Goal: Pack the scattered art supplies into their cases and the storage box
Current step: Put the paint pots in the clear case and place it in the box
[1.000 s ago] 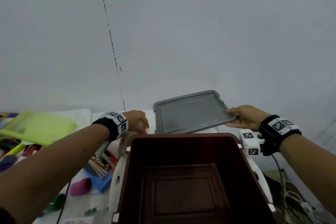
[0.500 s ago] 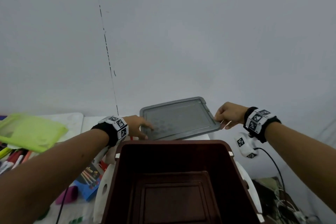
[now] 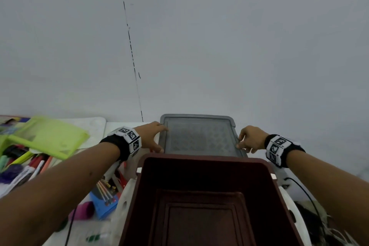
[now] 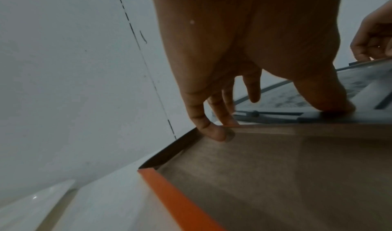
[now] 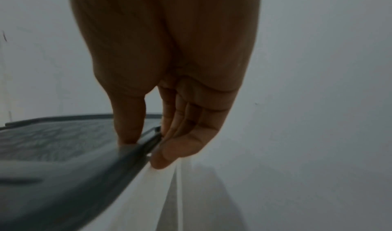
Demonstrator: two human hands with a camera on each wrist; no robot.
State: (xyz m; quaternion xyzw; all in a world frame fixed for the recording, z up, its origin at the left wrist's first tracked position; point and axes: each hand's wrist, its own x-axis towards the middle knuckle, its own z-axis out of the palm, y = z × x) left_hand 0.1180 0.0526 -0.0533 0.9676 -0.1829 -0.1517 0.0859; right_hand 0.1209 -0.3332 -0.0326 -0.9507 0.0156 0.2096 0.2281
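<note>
Far left of the bench [image 3: 127,126]: lime-green case [image 3: 50,138] lying open and tilted, markers [image 3: 34,164] heaped below its lower edge, loose and overlapping. Nearer the front edge, blue pencil box [image 3: 103,199] flat on the white top, purple lump [image 3: 82,209] just beside it, small green piece [image 3: 93,237] right at the front. Moving in: left hand [image 3: 150,136] out at the back of the bench, thumb down on the top of the grey lid [image 3: 199,136] at its left edge, fingers hooked over the side — grasping the lid; in the left wrist view, little fingertip [image 4: 218,134] touching a brown surface, thumb pressed onto the lid rim. Centre now: lid square-on between both hands, just behind the storage box [image 3: 199,191], whether resting on the bench or raised off it, cannot tell. Storage box dark brown, open-topped, nothing showing inside, up against the front edge, white side handles [image 3: 124,195] poking out. Right side: right hand [image 3: 250,139] pinching the lid's right edge, thumb on top, fingers [image 5: 184,144] curled beneath the rim, clear in the right wrist view. Past the bench's right edge, black cable [image 3: 307,195] trailing down.
</note>
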